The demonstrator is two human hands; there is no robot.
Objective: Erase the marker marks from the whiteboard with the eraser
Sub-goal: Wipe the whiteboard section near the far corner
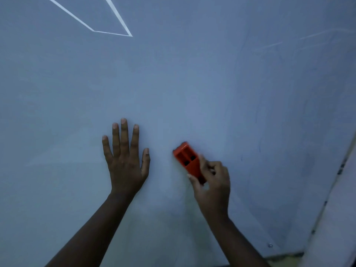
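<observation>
Eraser, orange plastic, rectangular, two recessed slots with dark holes on its back, lies pressed flat against the whiteboard. Right hand grips its lower end, thumb on one side, fingers curled round the other; the upper end sticks out beyond the fingertips, up and left. Left hand rests flat on the whiteboard just left of the eraser, fingers straight and spread, holding nothing, not touching it. Whiteboard looks grey-blue in dim light. Faint blue marker traces lie right of the right hand, thin and hard to make out. Bright white lines far above the left hand, cut off by the top edge. Eraser's pad side is hidden; its edges are motion-blurred. Board's frame at right is blurry.
</observation>
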